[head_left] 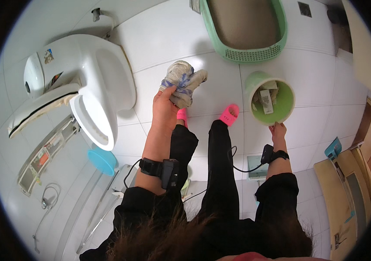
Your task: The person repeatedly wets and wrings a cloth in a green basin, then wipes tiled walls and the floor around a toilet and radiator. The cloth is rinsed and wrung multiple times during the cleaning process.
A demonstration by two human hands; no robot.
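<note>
Bunched in my left hand (167,101) is a damp-looking greyish cloth (184,81) with blue patches, held up over the tiled floor. My right hand (278,131) grips the near rim of a green waste bin (281,101) by the fingers. The bin leans so that its mouth faces me. Inside it lie a pale box-like piece of litter (266,101) and some crumpled paper. How far the bin's base is off the floor, I cannot tell.
A white toilet (107,68) with raised seat stands left. A green litter tray (250,55) of grey-brown granules lies ahead. Blue basin (102,161), wall shelf (50,153) and shower hose (47,199) are lower left. Right: a wooden door (332,192) and blue dustpan (333,148).
</note>
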